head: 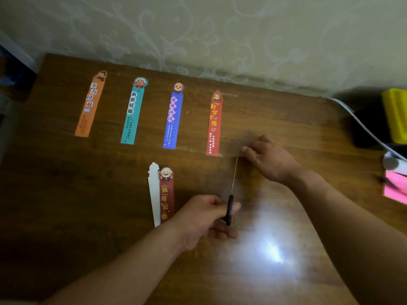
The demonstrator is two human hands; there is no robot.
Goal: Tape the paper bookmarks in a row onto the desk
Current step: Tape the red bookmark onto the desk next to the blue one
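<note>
Four paper bookmarks lie in a row on the wooden desk [66, 194]: orange [90, 104], teal [132, 113], blue [174, 117] and red [214, 124]. Nearer to me lie a white face-down bookmark [154, 194] and a dark red bookmark [166, 192], side by side. My left hand [204, 219] grips a thin black tape roll [229, 209], seen edge-on. From it a narrow pale tape strip [234, 175] stretches up to my right hand [268, 157], whose fingertips pinch its end just right of the red bookmark's lower end.
A patterned wall runs along the desk's far edge. At the right edge stand a yellow box [396, 113], a black object [367, 128], a white cable [361, 124], a white roll [393, 162] and pink notes [396, 188]. Lamp glare [271, 249] lies on the desk near me.
</note>
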